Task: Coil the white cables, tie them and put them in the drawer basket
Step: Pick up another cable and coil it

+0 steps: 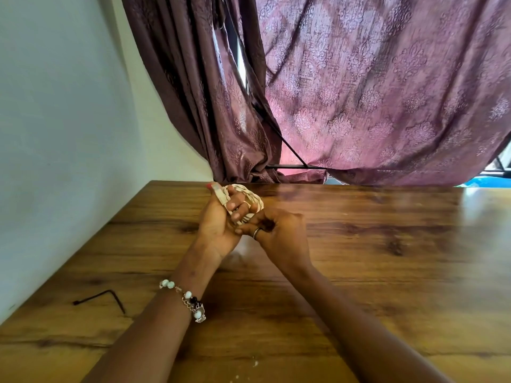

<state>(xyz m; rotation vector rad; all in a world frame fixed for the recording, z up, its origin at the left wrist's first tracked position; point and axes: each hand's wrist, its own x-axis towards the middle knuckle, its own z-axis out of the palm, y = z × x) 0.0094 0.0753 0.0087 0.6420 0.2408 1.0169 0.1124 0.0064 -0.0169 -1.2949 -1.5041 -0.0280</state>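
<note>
Left hand (218,225) grips one coiled white cable (250,201); right hand (279,230) seemingly pinches its strands.

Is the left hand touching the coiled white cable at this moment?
Touching. The head view shows the left hand with its fingers curled through the loops of the coiled white cable, thumb pressed along one side.

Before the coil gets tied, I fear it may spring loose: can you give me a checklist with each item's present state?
1. Coiled white cable gathered in loops: ok.
2. Left hand grips the coil: ok.
3. Right hand at the coil's lower edge: ok.
4. Tie on the coil: cannot tell.
5. Drawer basket in view: not ok.
6. Hex key on the wooden table lies apart from the hands: ok.
</note>
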